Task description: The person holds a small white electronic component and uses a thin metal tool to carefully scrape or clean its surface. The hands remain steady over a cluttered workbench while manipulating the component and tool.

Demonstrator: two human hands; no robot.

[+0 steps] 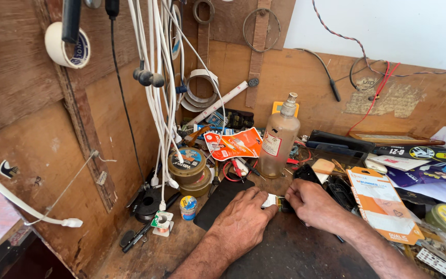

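Both my hands rest on a dark, worn workbench. My left hand presses its fingertips on a small white flat piece. My right hand pinches a small dark part that touches the white piece. A black flat mat lies under and left of my left hand. The small parts are mostly hidden by my fingers.
A clear plastic bottle with a nozzle stands behind my hands. Round tins, an orange packet, white cables, tape rolls, an orange-and-white card pack and black cases crowd the bench. Wooden walls close in the left and back.
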